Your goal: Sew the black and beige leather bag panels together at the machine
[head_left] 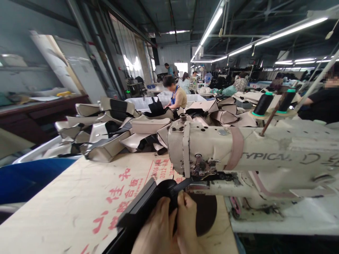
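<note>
My left hand [156, 225] is closed on a stiff black bag piece [140, 208], thumb and fingers pressed along its edge. Right beside it, my right hand [187, 220] pinches the edge of the same piece. From there a narrow black strip [185, 183] runs up to the needle area of a sewing machine [209, 144]. The needle itself cannot be made out. Under the machine's arm, to the right of my hands, a dark rounded flap [208, 215] lies over the board; whether it joins the black piece is hidden.
A plywood board [79, 204] with red lettering forms the worktop. Beige and black bag bodies [108, 146] are heaped behind it. Thread cones [262, 104] stand on the machine. Behind the heap a person [177, 95] sits working; another person [323, 95] is at far right.
</note>
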A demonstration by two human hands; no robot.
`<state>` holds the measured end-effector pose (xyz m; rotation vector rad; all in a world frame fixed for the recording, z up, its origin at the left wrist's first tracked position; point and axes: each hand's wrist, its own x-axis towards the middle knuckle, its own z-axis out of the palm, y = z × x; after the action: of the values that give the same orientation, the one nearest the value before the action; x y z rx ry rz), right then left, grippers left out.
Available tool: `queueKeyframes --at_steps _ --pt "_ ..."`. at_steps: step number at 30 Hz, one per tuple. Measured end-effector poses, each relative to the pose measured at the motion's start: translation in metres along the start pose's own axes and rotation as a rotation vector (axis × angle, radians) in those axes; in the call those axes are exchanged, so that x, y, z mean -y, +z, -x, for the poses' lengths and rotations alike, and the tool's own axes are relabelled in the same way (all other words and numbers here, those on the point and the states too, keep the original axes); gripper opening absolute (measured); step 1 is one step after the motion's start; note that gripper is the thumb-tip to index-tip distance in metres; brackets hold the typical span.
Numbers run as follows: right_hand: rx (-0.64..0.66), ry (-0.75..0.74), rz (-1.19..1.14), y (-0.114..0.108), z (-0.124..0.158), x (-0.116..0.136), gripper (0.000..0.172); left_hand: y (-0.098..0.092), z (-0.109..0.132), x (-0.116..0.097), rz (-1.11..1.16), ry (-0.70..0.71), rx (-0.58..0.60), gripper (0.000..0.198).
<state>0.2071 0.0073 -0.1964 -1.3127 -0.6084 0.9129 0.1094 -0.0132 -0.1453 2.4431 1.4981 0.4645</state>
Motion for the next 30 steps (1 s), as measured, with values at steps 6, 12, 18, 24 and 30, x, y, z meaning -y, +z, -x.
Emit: queueKeyframes --at_steps 6,12,18,24,30 --pt "0.028 -0.460 0.341 -0.025 0.027 0.008 0.032 -0.013 0.020 0.021 0.132 -0.151 -0.124 0.022" --pt "-0.004 -0.805 0.608 -0.046 0.042 0.011 0.025 -0.017 0.023 0.013 0.337 -0.056 -0.106 0.051" --pt "0.026 -0.898 0.755 -0.054 0.039 0.010 0.027 -0.037 0.004 -0.020 0.633 0.021 0.162 0.032" --pt "0.038 -1.016 0.742 -0.062 0.043 0.016 0.022 -0.060 -0.001 -0.020 0.774 -0.110 0.280 0.030" --pt "0.058 -1.119 0.758 -0.077 0.047 0.026 0.028 -0.081 -0.010 -0.028 0.940 0.007 0.745 0.041"
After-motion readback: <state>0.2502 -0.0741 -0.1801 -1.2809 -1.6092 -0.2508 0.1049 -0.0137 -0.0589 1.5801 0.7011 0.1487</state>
